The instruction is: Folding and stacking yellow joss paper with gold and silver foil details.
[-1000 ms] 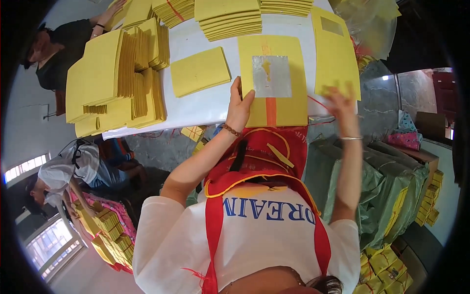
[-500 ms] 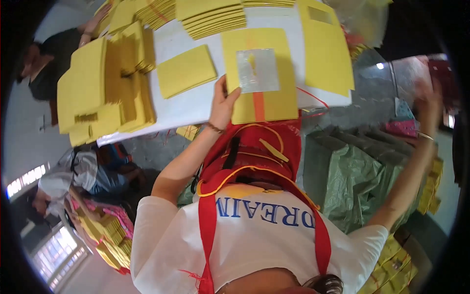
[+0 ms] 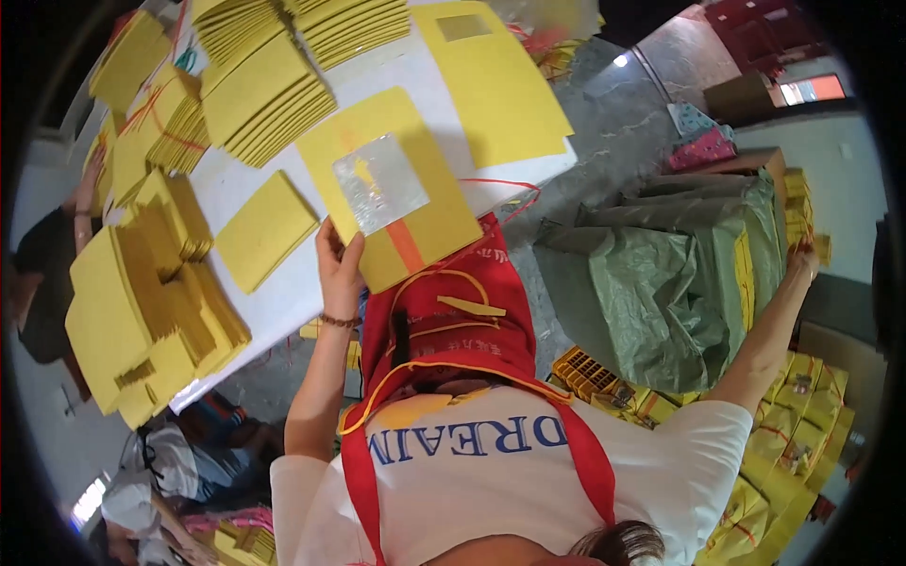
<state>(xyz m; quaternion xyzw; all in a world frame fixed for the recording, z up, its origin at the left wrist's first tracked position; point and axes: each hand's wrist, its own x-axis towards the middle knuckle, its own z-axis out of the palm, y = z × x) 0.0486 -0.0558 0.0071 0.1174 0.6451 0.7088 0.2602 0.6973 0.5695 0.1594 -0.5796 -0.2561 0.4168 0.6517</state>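
Note:
My left hand [image 3: 340, 269] grips the near left corner of a stack of yellow paper [image 3: 429, 250] at the table's edge, thumb on top. An orange band runs over the stack, and a clear plastic packet [image 3: 401, 193] with something yellow inside lies on it. Far out to the right, my right hand [image 3: 802, 261] is closed at the side of a pile of yellow bundles [image 3: 799, 203], behind a green tarp-like cover [image 3: 661, 283]. What its fingers hold is too small to make out. Left of the gripped stack lies a smaller yellow stack [image 3: 267, 231].
On the white table [image 3: 236, 325] stand several yellow stacks [image 3: 269, 99] and a large yellow sheet [image 3: 495, 94]. Red string [image 3: 510, 182] trails over its right edge. A yellow crate [image 3: 590, 373] and tied yellow bundles [image 3: 793, 415] are low right. Other people [image 3: 165, 462] are at the left.
My view has turned right, so the table appears further left and tilted. My right hand has moved from a blurred raised reach to the yellow pile. My left hand keeps its grip.

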